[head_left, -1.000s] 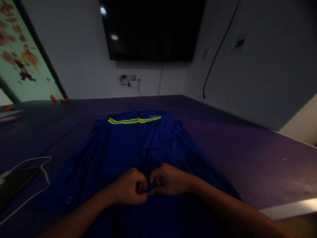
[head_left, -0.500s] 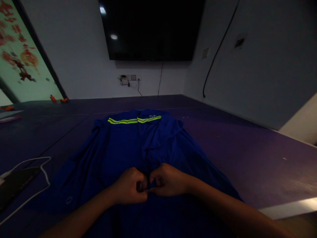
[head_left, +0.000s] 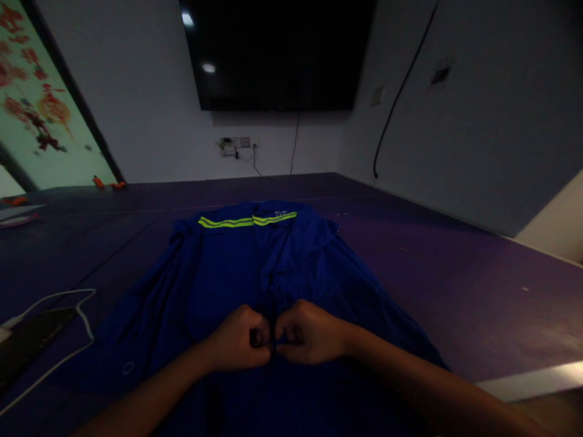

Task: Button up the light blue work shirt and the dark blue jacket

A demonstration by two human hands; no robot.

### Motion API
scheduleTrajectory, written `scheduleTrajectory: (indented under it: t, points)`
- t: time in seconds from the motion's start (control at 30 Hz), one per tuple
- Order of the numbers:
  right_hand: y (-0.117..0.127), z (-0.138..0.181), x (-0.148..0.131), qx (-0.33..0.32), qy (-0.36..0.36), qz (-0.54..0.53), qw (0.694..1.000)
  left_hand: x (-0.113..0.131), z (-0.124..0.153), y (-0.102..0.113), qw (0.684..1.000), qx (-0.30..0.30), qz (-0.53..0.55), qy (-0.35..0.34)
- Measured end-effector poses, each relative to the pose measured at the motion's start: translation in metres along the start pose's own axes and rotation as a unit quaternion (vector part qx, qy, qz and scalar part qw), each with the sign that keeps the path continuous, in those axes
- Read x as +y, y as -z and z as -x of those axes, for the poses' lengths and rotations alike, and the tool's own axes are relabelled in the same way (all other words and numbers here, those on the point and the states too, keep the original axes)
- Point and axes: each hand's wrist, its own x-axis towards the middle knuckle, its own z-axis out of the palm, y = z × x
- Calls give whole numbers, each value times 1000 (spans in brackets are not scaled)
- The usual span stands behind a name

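Observation:
A blue jacket [head_left: 237, 267] with a yellow-green stripe across its far end lies spread on the dark purple table [head_left: 455, 273]. My left hand [head_left: 239, 340] and my right hand [head_left: 307, 332] sit side by side on the jacket's middle seam, near me. Both are curled, fingers pinching the blue fabric at the front opening, thumbs almost touching. What exactly lies between the fingertips is too dark to see.
A dark phone [head_left: 27, 340] with a white cable [head_left: 68, 297] lies at the left edge. A black screen [head_left: 277, 54] hangs on the far wall above sockets [head_left: 239, 144]. The table's pale front edge [head_left: 528, 382] shows at the right.
Both hands stay at the same spot on the jacket's front; the fingers have drawn slightly closer together. The jacket has not shifted.

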Motion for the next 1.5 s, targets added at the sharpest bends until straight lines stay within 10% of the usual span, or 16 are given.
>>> scheduleTrajectory:
  t: [0.33,0.57,0.87,0.97,1.1,1.2,1.33,1.5]
  points:
    - [32,7,-1,-265,45,-306,913,5,7,11,963,-217,153,46]
    - [30,3,6,-302,-8,-317,899,4,14,-2,955,-277,99,-29]
    - [31,-1,8,-454,-33,-279,845,7,14,10,873,-425,234,45]
    - [26,-6,25,-357,6,-333,872,-3,5,11,893,-342,287,48]
    - [20,-19,46,38,3,-246,969,-22,-15,11,945,34,322,45]
    - [18,-25,51,208,28,-19,978,-34,-28,14,953,246,176,7]
    - [15,-31,55,195,47,149,968,-47,-39,17,951,304,-46,1]
    - [28,-55,56,150,-26,179,972,-50,-60,22,941,237,-226,84]
